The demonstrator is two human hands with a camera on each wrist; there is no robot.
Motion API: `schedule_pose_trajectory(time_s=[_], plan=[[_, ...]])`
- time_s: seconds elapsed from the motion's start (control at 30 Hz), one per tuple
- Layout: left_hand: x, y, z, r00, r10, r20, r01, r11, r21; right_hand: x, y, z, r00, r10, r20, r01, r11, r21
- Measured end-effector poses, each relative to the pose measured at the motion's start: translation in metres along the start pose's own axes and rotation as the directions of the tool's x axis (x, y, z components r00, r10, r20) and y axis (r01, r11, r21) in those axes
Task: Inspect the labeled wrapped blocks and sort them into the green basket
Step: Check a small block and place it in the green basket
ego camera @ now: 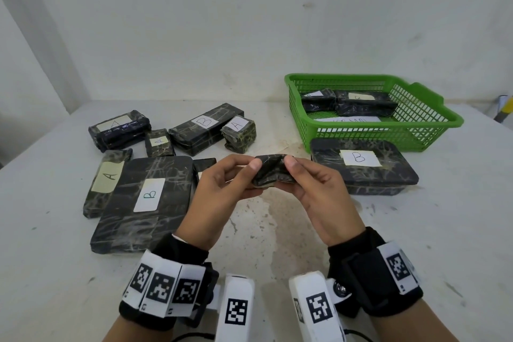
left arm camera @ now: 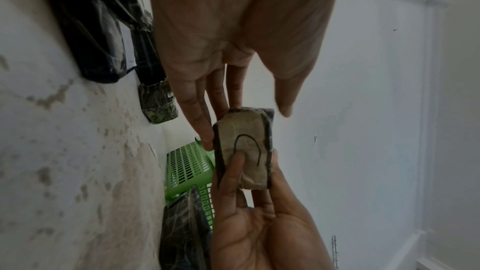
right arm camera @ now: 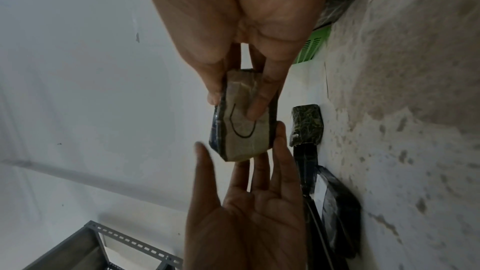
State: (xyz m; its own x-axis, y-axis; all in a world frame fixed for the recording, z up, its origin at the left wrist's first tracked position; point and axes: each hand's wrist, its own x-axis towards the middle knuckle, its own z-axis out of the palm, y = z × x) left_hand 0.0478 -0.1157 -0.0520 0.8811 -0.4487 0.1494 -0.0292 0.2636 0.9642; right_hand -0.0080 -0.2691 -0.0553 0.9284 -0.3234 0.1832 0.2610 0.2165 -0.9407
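Right now both hands, left hand and right hand, pinch the small wrapped block by fingertips; its slippery wrap could slip and drop.

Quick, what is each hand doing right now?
Left hand: pinches one end of the small wrapped block.
Right hand: pinches the other end of the same block.

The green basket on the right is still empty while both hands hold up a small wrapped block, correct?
Not quite. The green basket is not empty: the head view shows two wrapped blocks lying in it. The rest holds: the left hand and right hand hold a small wrapped block between them above the table.
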Motion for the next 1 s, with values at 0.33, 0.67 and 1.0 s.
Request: schedule_pose_trajectory(time_s=[0.33,0.67,1.0], plan=[[-0.0023,0.0026,-0.0004,0.999,0.000,0.039,-0.002,0.999,0.049,-0.0008,-0.0047,-0.0001,1.000,0.011,-0.015,-0.010,0.999,0.046],[-0.0019,0.0033,-0.0012,0.999,-0.020,0.027,0.018,0.996,0.084,-0.0032,-0.0034,0.0023,0.999,0.022,-0.024,-0.022,1.000,-0.016],[-0.0027,0.0062,-0.0038,0.998,-0.036,0.043,0.032,0.996,0.087,-0.0043,-0.0025,0.0044,0.999,0.041,-0.008,-0.041,0.999,-0.036]])
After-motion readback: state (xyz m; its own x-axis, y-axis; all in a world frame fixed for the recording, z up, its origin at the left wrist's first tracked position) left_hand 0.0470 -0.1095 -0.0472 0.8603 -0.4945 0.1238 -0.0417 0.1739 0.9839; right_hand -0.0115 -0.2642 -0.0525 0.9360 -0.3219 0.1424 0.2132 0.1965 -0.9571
